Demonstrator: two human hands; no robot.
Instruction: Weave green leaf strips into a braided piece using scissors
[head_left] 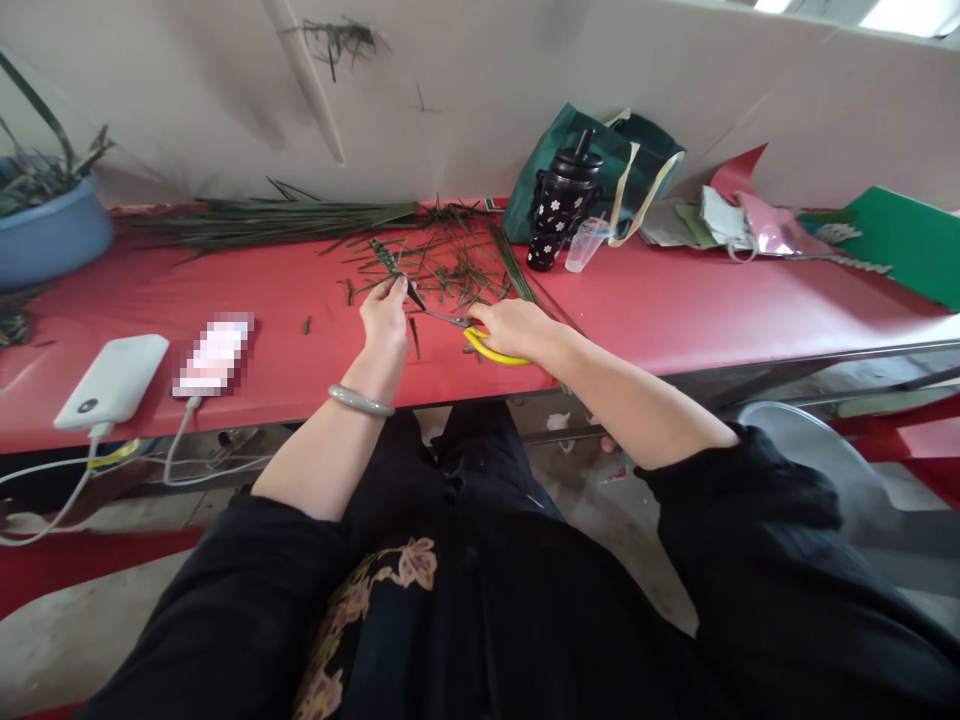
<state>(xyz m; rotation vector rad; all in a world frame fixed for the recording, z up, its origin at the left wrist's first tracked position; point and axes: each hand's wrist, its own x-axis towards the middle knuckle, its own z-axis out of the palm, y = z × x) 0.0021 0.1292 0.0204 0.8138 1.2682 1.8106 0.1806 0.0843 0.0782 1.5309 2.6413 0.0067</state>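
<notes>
Red table (675, 300), left hand (385, 318) grip pinching woven leaf strip (394, 265), right hand (514, 328) grip closed around yellow-handled scissors (480, 340)

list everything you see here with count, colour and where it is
table: one, red top, across the view
leaf strips: many, green, scattered mid table by the wall
woven leaf piece: one, green, in left hand
scissors: one, yellow handles, in right hand
bottle: one, black with flowers, right of the strips
bag: one, green, behind bottle
power bank: one, white, left edge
phone: one, beside power bank
basin: one, blue, far left
bracelet: one, pale, left wrist
left hand: on woven piece
right hand: gripping scissors
</notes>
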